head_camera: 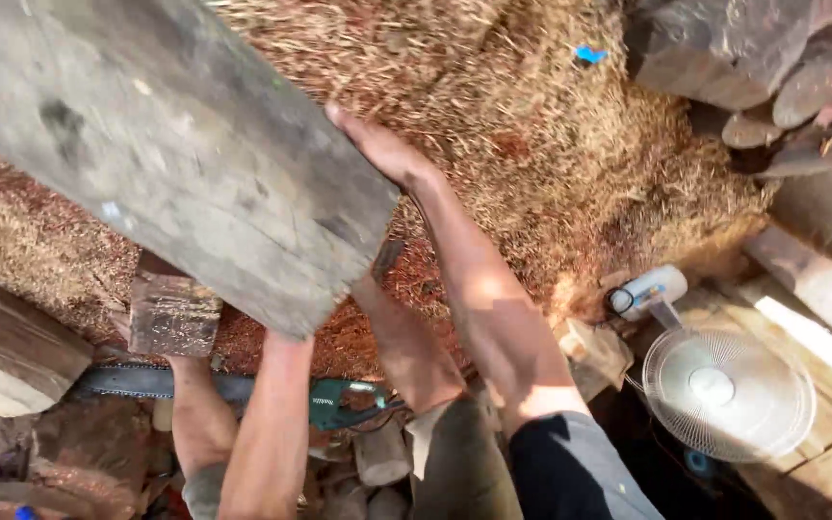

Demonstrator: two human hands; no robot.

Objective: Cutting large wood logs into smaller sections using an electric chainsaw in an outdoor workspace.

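A big grey weathered wooden plank (166, 144) slants across the upper left, lifted above the ground. My right hand (377, 146) lies flat along its right edge, fingers stretched upward against the wood. My left forearm rises from below to the plank's lower end, where my left hand (288, 344) disappears beneath the wood; only the wrist shows. Below the plank I see my two bare legs in grey shorts (455, 462).
A heap of reddish-brown sawdust (551, 144) fills the ground ahead. A teal chainsaw (339, 400) lies by my legs, next to a small wooden block (173, 313). A white fan (729, 393) and a white container (649, 289) sit at right. Dark logs (724, 48) lie top right, a timber (2, 351) at left.
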